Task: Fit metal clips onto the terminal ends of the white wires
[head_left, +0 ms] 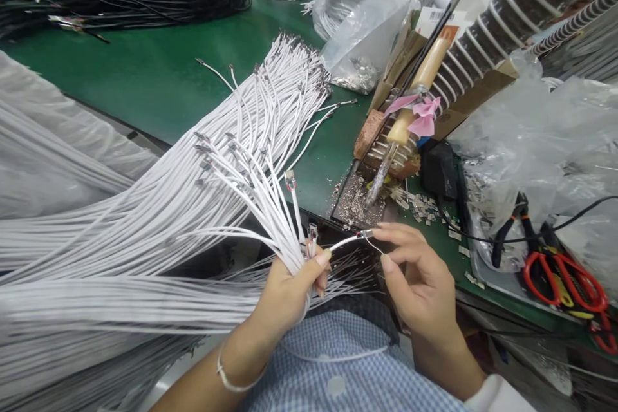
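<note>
My left hand [294, 286] is closed around a bunch of white cables [268, 206], whose ends carry small metal connectors. Between its thumb and fingers one white cable [344, 243] sticks out to the right. At the tip of that cable sits a small metal connector [365, 234] with a bit of red beside it. My right hand [418, 270] has a fingertip against this connector. A thin white wire [375, 246] curves from the connector to the right thumb and fingers, which appear to pinch it.
A large pile of white cables [193, 174] covers the green table [145, 84]. On the right, a soldering iron [400, 125] rests in a coil stand by a brick [371, 132]. Red-handled scissors [574, 280] and pliers [519, 222] lie farther right. Black cables [145, 0] lie behind.
</note>
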Tool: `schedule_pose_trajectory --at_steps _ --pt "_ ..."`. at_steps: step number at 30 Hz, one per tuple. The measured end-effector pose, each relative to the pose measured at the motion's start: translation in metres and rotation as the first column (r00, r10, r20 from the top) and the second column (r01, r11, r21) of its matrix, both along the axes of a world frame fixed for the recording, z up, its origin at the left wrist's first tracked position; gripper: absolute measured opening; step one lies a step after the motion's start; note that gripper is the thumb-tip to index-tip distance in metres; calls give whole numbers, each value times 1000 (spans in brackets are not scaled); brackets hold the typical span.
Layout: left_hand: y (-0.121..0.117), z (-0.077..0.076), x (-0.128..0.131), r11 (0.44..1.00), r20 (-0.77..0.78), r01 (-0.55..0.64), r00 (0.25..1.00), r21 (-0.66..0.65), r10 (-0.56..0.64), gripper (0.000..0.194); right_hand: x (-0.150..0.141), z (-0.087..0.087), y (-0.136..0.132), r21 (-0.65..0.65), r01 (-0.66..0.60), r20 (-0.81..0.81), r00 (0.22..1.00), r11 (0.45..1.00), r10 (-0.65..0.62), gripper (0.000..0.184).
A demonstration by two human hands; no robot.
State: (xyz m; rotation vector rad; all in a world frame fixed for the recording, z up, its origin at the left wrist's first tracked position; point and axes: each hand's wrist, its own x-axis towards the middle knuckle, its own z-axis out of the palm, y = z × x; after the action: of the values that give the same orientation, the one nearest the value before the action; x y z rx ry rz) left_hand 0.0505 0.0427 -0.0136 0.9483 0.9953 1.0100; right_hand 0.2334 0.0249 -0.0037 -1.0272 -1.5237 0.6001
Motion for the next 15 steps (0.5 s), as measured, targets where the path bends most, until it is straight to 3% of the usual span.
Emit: schedule_pose_trajectory --at_steps 2,5,8,11,13,15 --pt "-7 -4 -3 997 11 49 999 -58 -48 30 3 -1 -5 -11 -80 -48 996 997 79 19" --pt "-16 -11 -8 997 -44 41 998 -60 -44 24 11 -3 -10 -133 -151 -138 981 980 133 13" --pt "-24 -17 -12 998 -89 -11 996 -64 5 27 23 -3 -4 -225 82 -149 982 971 -117 6" --pt "-30 -20 -13 992 -15 24 1000 -126 -26 35 36 0 17 -160 412 39 910 897 -412 6" --pt "-32 -21 -13 990 46 36 998 -137 -30 36 42 1 33 -114 510 233 848 853 -476 16" --pt "-32 -21 -14 989 68 31 997 -143 -22 34 44 1 46 -89 515 355 816 852 -456 23"
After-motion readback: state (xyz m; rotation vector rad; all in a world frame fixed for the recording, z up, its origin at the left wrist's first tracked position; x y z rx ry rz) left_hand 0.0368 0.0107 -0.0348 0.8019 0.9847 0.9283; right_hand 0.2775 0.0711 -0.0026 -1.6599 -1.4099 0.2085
